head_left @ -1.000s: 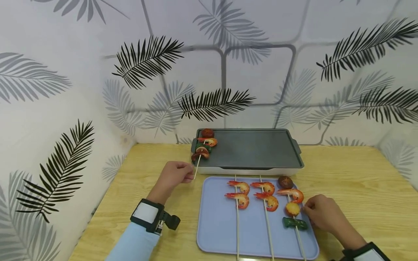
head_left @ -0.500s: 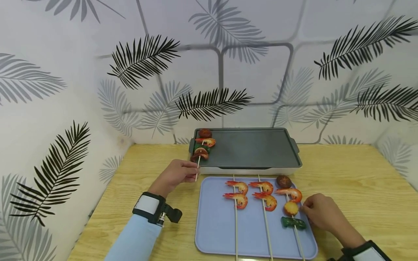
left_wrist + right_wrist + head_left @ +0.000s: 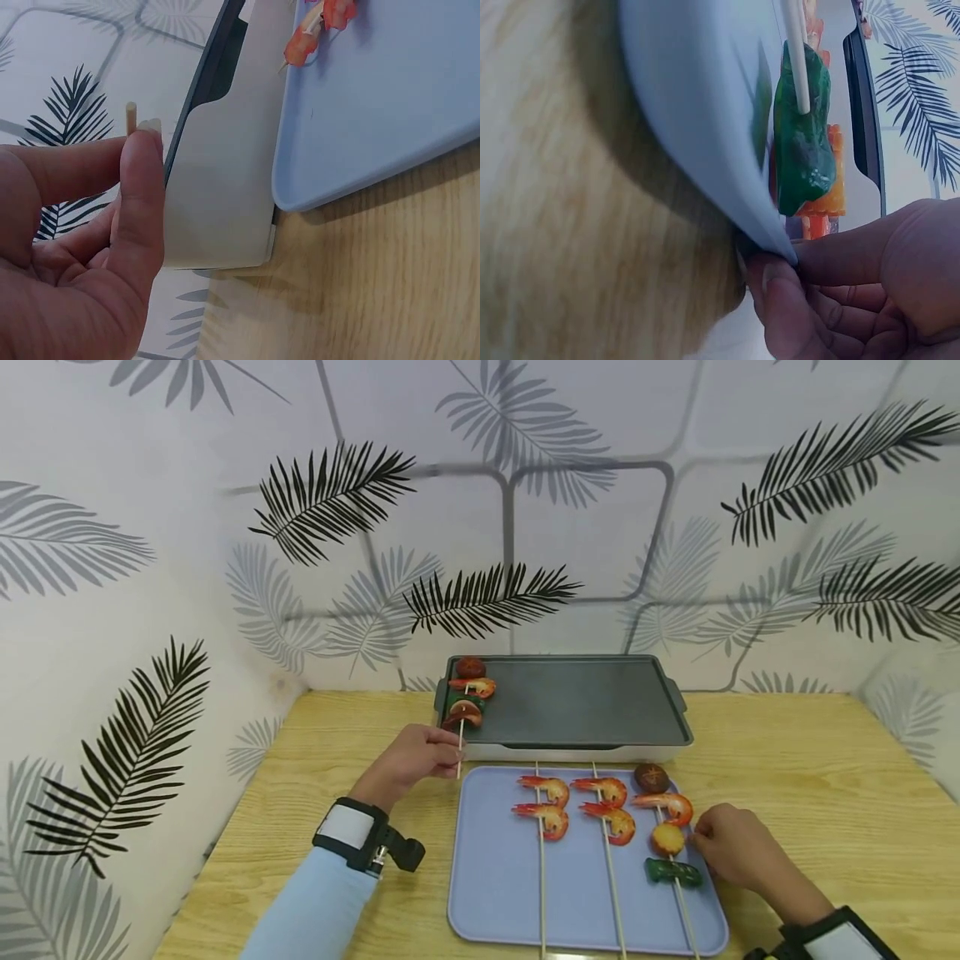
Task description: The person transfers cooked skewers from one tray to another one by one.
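My left hand (image 3: 420,755) pinches the bare stick end of a skewer (image 3: 461,752) at the grill's front left corner. In the left wrist view the stick's tip (image 3: 131,116) pokes up between thumb and finger. That skewer's mushroom, shrimp, green pepper and sausage-like pieces (image 3: 465,715) lie along the left side of the grill plate (image 3: 570,697). My right hand (image 3: 738,852) pinches the right rim of the blue tray (image 3: 480,893), thumb above and finger below in the right wrist view. Beside it on the tray is a mixed skewer with a green pepper piece (image 3: 806,135).
Two shrimp skewers (image 3: 543,877) lie lengthwise on the tray, their sticks reaching past its near edge. The grill stands at the back of the wooden table (image 3: 810,752), right behind the tray. A leaf-patterned cloth wall (image 3: 600,552) rises behind and at the left.
My left hand has shifted slightly right, swinging the skewer's stick end right with it. The food pieces stay on the grill's left side. My right hand keeps its place at the tray rim.
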{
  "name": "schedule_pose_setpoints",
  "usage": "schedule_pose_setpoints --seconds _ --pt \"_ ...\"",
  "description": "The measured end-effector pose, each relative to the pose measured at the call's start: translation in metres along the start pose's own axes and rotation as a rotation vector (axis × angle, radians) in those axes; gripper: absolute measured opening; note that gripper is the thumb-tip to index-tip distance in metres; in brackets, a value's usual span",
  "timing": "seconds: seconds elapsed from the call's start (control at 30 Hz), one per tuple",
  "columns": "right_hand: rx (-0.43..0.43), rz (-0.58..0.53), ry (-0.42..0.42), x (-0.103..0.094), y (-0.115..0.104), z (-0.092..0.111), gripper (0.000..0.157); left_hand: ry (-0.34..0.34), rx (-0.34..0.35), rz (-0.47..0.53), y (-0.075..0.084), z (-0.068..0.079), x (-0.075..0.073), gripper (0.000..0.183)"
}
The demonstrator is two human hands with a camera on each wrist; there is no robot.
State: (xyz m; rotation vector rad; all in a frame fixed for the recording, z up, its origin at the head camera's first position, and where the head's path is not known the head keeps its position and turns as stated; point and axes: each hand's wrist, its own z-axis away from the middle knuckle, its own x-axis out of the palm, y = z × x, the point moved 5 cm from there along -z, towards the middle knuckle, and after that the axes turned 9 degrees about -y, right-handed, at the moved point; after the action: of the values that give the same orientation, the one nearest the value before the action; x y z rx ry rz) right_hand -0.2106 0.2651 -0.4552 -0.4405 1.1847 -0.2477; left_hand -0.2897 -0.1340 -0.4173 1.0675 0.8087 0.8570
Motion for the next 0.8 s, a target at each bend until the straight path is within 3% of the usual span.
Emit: schedule_pose_setpoints --seconds 0.23,0.4,0.8 --pt "-0.002 -0.005 -0.007 0.000 0.000 0.000 0.015 0.025 0.002 0.033 0.000 0.002 0.003 0.030" --pt "0.001 0.000 -0.005 0.001 0.001 0.000 0.015 0.031 0.010 0.021 0.001 0.012 0.008 0.031" --pt "-0.011 0.003 0.005 0.000 -0.001 0.000 0.015 0.001 0.087 0.073 0.007 0.074 0.034 0.033"
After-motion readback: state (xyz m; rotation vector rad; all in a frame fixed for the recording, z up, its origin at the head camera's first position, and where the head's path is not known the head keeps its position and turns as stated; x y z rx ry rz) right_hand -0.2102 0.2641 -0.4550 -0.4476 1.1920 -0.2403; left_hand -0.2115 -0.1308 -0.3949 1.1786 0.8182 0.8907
